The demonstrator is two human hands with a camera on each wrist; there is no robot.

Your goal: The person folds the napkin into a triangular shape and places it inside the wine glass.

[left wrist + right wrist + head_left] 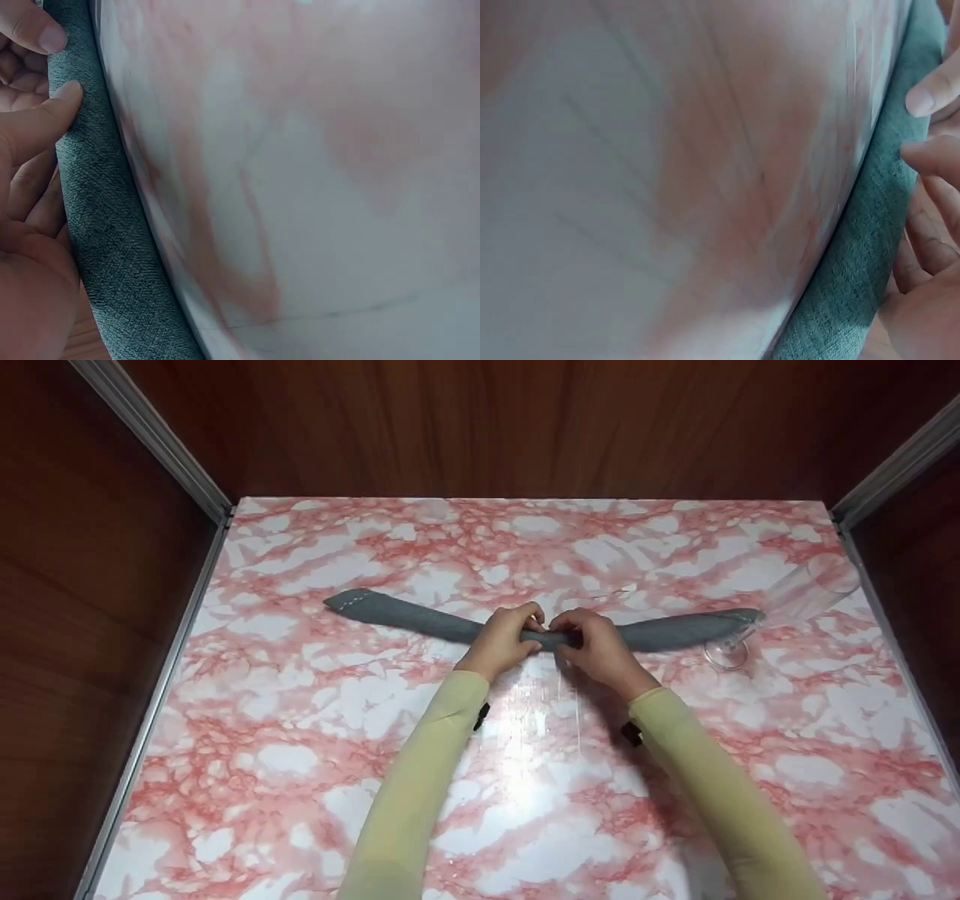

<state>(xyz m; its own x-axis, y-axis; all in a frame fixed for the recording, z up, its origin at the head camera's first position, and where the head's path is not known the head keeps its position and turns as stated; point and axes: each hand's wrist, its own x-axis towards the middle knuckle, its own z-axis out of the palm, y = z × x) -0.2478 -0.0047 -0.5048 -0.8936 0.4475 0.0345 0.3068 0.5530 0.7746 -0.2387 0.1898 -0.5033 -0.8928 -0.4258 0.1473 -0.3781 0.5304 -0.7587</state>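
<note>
A grey cloth (pixel 420 619) rolled into a long thin strip lies across the pink marbled table (pixel 300 750), its ends pointing left and right. My left hand (pixel 504 639) and right hand (pixel 592 645) sit side by side at its middle, fingers curled round the roll and pinching it. The left wrist view shows the grey cloth (pixel 97 225) against my left fingers (pixel 41 120). The right wrist view shows the cloth (pixel 862 247) beside my right fingertips (pixel 930 94).
A clear stemmed glass (pixel 795 600) lies on its side at the cloth's right end, its foot (pixel 726 654) towards me. Dark wooden walls with metal rails (pixel 157 442) close in the table at the back and both sides.
</note>
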